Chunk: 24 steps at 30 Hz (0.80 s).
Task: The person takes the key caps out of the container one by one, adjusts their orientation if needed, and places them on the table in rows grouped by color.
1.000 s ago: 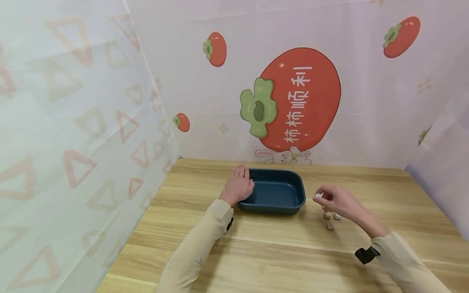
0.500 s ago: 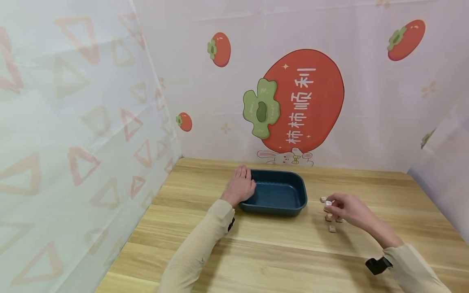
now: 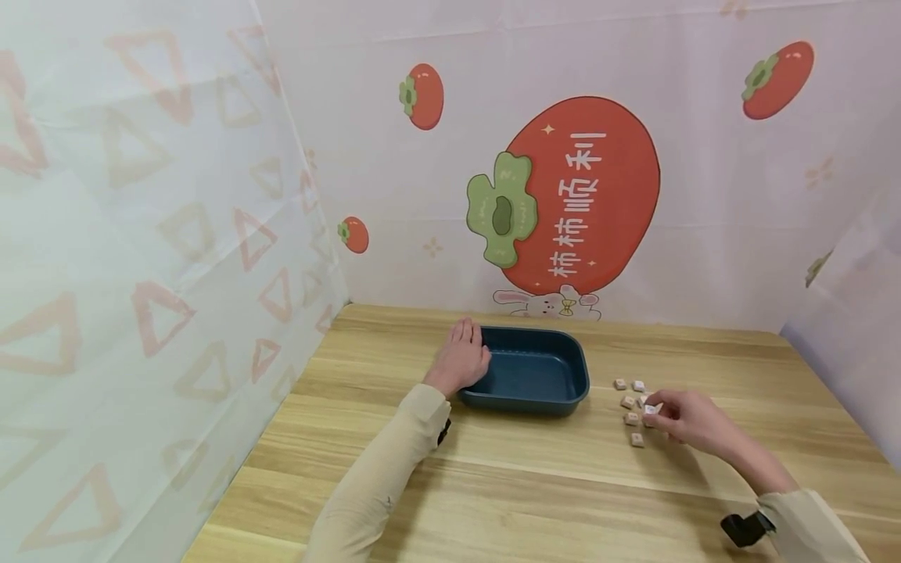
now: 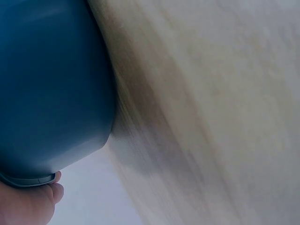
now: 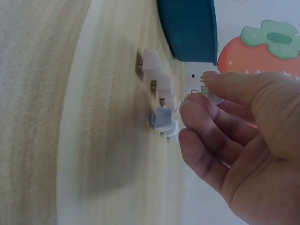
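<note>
In the head view, my left hand [image 3: 459, 360] rests on the left side of a dark blue rectangular basin [image 3: 521, 406], fingers stretched along the rim. The left wrist view shows fingertips [image 4: 57, 192] just past the rim's corner. To the right of the basin, my right hand [image 3: 693, 424] pinches a small pale keycap [image 3: 650, 411] between thumb and fingers; in the right wrist view the held keycap [image 5: 214, 97] is mostly covered. Several loose keycaps [image 3: 631, 419] lie beside and below that hand, pale pink and white, with one bluish-grey keycap [image 5: 162, 118] among them.
Everything stands on a wood-grain table [image 3: 535, 485]. A white backdrop [image 3: 373, 156] with persimmon prints rises behind the table's far edge, and a triangle-patterned sheet [image 3: 176, 274] closes off the left side.
My right hand has moved right and toward me, away from the basin, uncovering several keycaps on the table. Whether it pinches the same keycap throughout I cannot tell. The left hand stays on the basin.
</note>
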Each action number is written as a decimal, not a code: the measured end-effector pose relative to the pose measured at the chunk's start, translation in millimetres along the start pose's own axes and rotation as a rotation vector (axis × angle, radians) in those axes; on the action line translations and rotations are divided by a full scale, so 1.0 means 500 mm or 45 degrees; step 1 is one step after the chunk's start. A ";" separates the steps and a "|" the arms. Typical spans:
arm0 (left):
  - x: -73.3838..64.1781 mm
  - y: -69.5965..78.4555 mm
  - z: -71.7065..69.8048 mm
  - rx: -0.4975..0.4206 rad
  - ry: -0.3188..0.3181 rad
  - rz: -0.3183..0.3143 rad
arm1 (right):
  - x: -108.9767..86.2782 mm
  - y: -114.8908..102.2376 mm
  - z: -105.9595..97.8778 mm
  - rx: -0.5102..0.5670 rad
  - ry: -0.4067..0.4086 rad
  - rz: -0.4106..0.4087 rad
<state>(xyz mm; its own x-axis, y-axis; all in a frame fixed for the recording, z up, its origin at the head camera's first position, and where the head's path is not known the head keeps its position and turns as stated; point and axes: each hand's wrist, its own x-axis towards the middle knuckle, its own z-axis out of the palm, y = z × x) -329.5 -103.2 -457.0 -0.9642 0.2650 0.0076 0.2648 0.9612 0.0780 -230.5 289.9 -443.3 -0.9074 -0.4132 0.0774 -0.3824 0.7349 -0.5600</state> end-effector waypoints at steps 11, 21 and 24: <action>0.000 -0.001 0.000 0.003 0.002 -0.003 | -0.018 0.024 0.009 0.016 -0.105 0.104; 0.002 -0.002 0.002 0.023 0.020 0.002 | -0.030 0.051 0.027 0.043 -0.113 0.014; 0.002 -0.002 0.002 0.029 0.021 0.010 | -0.034 0.050 0.029 0.055 -0.126 0.014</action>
<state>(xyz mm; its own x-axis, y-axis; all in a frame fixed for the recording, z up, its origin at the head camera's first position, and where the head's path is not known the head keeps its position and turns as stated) -330.5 -103.7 -458.1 -0.9622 0.2714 0.0245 0.2724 0.9606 0.0554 -222.3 307.4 -470.8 -0.8889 -0.4580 -0.0098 -0.3628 0.7169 -0.5953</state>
